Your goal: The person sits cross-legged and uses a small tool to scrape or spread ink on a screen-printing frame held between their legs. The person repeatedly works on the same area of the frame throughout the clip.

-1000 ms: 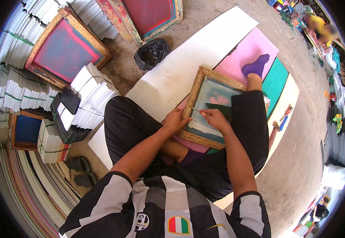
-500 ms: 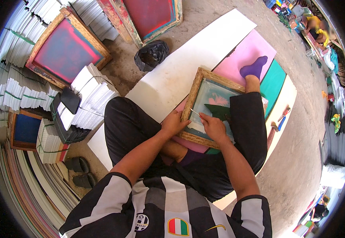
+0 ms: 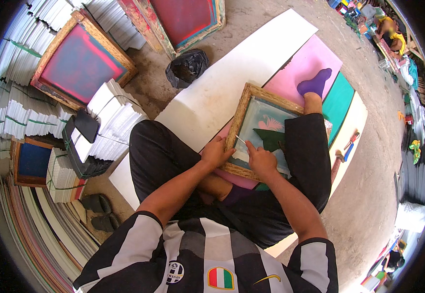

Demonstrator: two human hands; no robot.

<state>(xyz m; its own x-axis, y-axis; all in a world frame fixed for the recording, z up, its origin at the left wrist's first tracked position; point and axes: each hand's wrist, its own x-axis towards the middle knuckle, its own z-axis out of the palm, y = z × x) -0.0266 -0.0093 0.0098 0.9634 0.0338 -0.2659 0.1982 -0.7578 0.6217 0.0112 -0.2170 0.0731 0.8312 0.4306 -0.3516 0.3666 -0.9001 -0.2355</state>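
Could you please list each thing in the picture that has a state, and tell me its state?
Left hand: grips the frame's near-left edge.
Right hand: on the mesh, pinching a thin white strip.
Wooden screen frame: tilted across the lap.
Black bag: crumpled on the ground.
Red screen frame: leaning on paper stacks.

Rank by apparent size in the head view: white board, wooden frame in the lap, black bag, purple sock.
1. white board
2. wooden frame, held by both hands
3. black bag
4. purple sock

Bag and sock look close in size, so their order is unsure.
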